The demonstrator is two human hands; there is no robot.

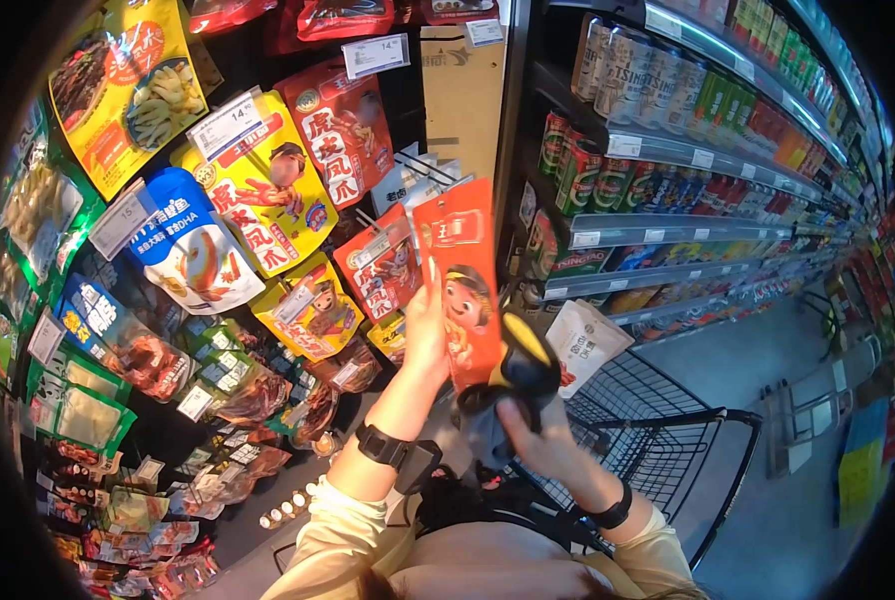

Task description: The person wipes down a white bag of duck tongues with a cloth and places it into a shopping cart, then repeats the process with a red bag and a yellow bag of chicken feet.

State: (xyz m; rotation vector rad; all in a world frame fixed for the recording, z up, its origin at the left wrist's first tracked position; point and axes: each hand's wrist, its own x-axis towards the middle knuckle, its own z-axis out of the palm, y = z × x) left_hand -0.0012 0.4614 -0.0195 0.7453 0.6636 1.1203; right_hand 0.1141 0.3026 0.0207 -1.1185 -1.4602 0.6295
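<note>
A red snack packet with a cartoon figure printed on it is upright in my left hand, whose fingers are closed round its left edge. My right hand is wrapped round the grip of a black and yellow handheld barcode scanner. The scanner's head overlaps the lower right of the packet in this view. Just behind the held packet hangs a similar red snack packet. A yellow snack packet hangs to the left of my left hand.
A rack of hanging snack packets with price tags fills the left side. Shelves of drink cans run along the right. Close by my right arm stands a black wire shopping cart; a white packet shows at its far end.
</note>
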